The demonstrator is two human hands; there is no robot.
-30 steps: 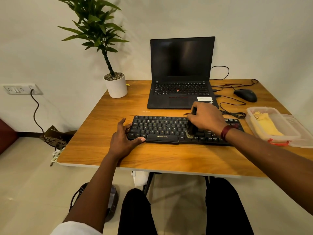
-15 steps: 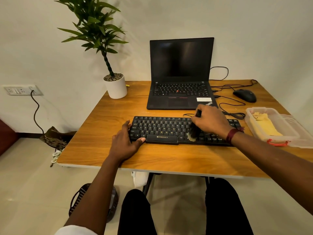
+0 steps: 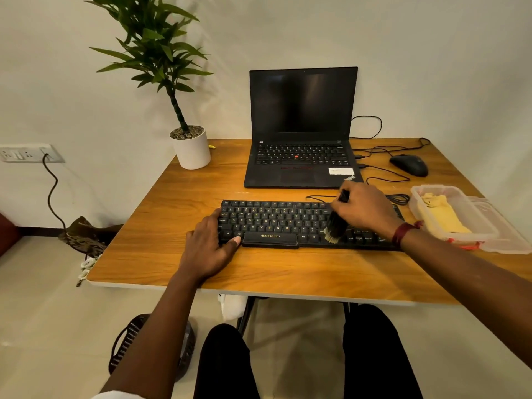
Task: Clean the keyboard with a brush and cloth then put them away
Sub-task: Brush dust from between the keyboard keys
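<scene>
Head view: wood-grain bench [image 3: 288, 272]. Matte black rectangular keyboard [image 3: 273, 221] lies near its front edge. Right grip [image 3: 367, 211] is curled round the black-handled brush [image 3: 335, 226], whose dark, pale-tipped bristles splay on the keys right of the spacebar. Left grip [image 3: 207, 249] is flat, fingers spread, pressing the keyboard's left end. Versus 1 s ago the brush has shifted slightly right and the left grip is unchanged. Yellow cloth [image 3: 443, 216] sits crumpled in a clear plastic box [image 3: 489, 230] at the right edge.

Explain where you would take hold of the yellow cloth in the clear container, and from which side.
Pinch the yellow cloth at its crumpled far end, where folds seem to stand up, coming straight down from above: the clear container is open on top and its walls block any sideways approach. The flat near end offers little to pinch.
</scene>
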